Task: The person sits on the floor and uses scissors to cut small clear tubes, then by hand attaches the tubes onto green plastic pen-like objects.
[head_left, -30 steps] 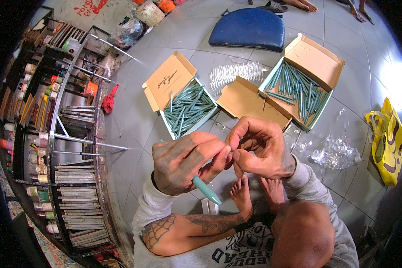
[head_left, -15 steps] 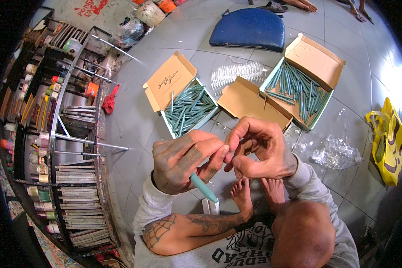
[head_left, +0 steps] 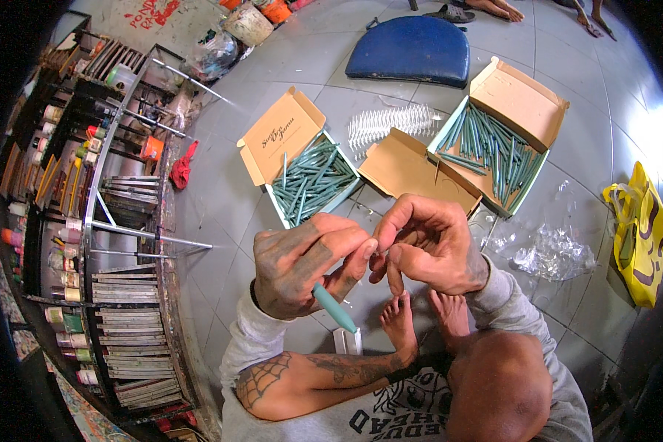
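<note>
Vs. earlier frames: both hands are keeping their spot above the floor; the teal stick [head_left: 334,307] is poking slightly less far below the left hand [head_left: 306,264]. Left hand is clenching around the teal stick, thumb and forefinger pinching its upper end, lower end pointing down-right toward the bare feet [head_left: 420,324]. Right hand [head_left: 429,247] is curling in, fingertips meeting the left hand's at the stick's top; what it is pinching is too small to tell. Beyond the hands, on the grey tiled floor [head_left: 221,221]: left cardboard box [head_left: 302,173] w/ teal sticks, right cardboard box [head_left: 497,136] w/ more, white ridged spiral bundle [head_left: 387,124] lying btwn them. Blue cushion [head_left: 412,50] sitting farther off; clear plastic wrap [head_left: 552,254] and yellow bag [head_left: 641,232] lying at right.
</note>
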Tool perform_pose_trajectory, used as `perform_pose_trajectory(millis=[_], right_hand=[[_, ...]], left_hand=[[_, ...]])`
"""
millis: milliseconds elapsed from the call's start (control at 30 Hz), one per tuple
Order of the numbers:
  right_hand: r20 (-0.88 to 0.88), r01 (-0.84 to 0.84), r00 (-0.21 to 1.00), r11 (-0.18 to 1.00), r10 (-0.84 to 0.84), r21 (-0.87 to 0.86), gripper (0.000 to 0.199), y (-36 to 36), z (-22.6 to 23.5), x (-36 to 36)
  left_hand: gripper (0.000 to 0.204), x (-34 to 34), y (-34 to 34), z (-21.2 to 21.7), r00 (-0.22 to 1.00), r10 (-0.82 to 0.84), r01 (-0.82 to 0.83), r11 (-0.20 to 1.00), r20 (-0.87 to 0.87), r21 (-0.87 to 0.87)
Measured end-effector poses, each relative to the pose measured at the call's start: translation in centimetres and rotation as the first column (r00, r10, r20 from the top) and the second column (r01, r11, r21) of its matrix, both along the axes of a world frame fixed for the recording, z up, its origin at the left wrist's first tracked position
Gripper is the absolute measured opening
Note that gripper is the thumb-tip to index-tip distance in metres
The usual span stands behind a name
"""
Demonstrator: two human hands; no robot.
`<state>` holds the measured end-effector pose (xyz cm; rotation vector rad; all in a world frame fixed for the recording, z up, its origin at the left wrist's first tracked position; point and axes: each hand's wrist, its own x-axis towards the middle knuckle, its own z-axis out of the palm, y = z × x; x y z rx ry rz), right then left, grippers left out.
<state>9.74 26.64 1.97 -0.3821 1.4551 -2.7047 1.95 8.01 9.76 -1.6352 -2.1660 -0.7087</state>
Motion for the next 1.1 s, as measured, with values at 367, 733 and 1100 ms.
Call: perform_pose_trajectory(millis=[367,733,1100], right_hand=[[0.004,0.017,1.000,1.000,-0.017,-0.016,0.012,-0.1,0.0,0.0],[-0.002,0.110,0.994,0.992,-0.110,0.059,0.014,-0.3,0.4,-0.1],[-0.377,0.407,0.869,0.896,-0.321,0.175,0.025,0.9,0.2,-0.5]], left_hand=[[0.013,0.1,0.2,0.1,1.000,-0.005,0.005,1.000,0.011,0.013],[0.015,0.0,0.1,-0.2,0.998,-0.024,0.025,1.000,-0.061,0.009],[0.012,0.0,-0.2,0.3,0.897,0.086,-0.085,0.996,0.434,-0.022]])
